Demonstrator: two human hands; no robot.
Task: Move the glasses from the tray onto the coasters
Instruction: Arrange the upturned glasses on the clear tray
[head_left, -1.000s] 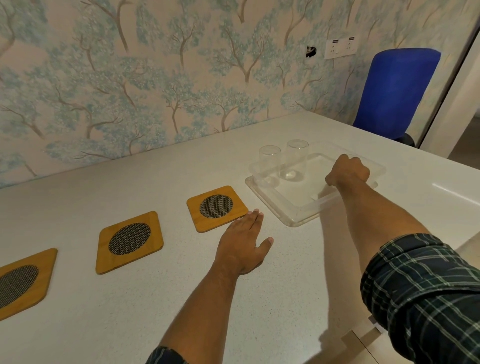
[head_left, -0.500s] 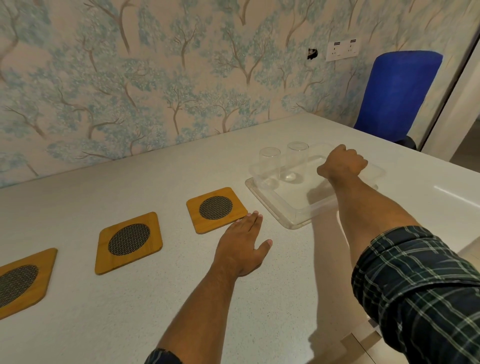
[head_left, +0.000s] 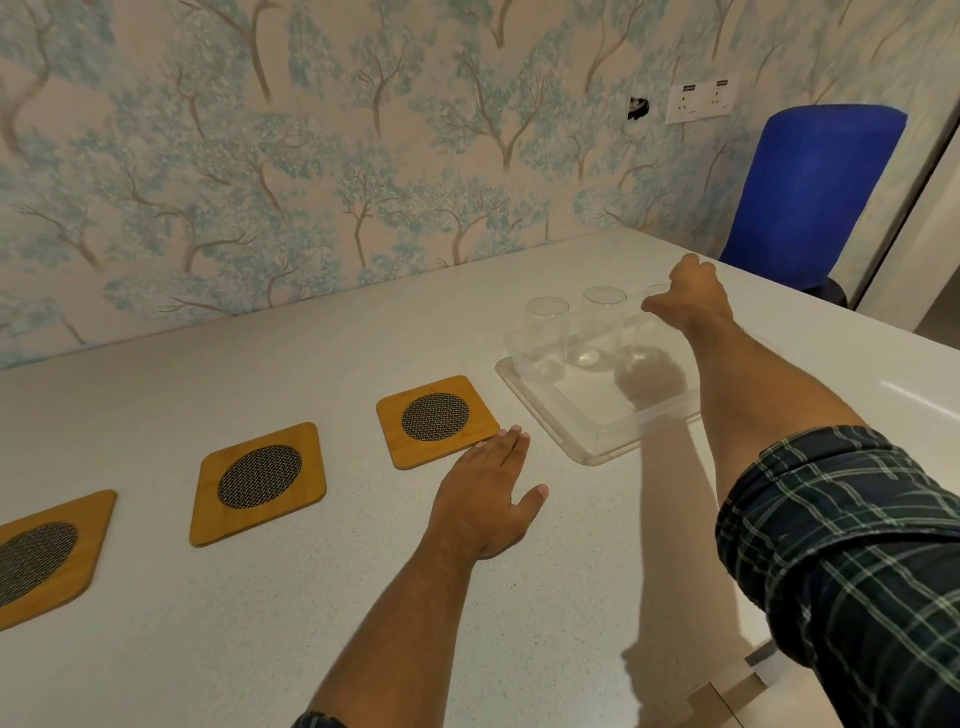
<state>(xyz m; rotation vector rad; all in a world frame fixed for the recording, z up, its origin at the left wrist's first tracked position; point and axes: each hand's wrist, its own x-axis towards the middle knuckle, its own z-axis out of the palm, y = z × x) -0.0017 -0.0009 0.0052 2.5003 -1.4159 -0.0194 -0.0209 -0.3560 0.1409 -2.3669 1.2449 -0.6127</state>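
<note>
Three clear glasses stand upright in a row at the far side of the clear plastic tray (head_left: 587, 452): the left glass (head_left: 545, 332), the middle glass (head_left: 600, 322) and the right glass (head_left: 655, 292). My right hand (head_left: 691, 301) reaches over the tray, thumb and fingers wrapped around the upper part of the right glass, which mostly hides behind the hand. My left hand (head_left: 488, 499) lies flat on the table, fingers apart, fingertips by the corner of the nearest coaster (head_left: 436, 418). Two more wooden coasters with mesh centres, the middle coaster (head_left: 260, 480) and the far-left coaster (head_left: 39, 558), carry nothing.
The white table (head_left: 311, 597) runs along a wallpapered wall. A blue chair (head_left: 810, 192) stands behind the table's far right corner. A wall socket (head_left: 701, 98) sits above it. The table's right edge runs close beside the tray.
My right hand has moved from the tray's right side up and farther back to the right glass, uncurling from a fist. The left hand has stayed flat on the table.
</note>
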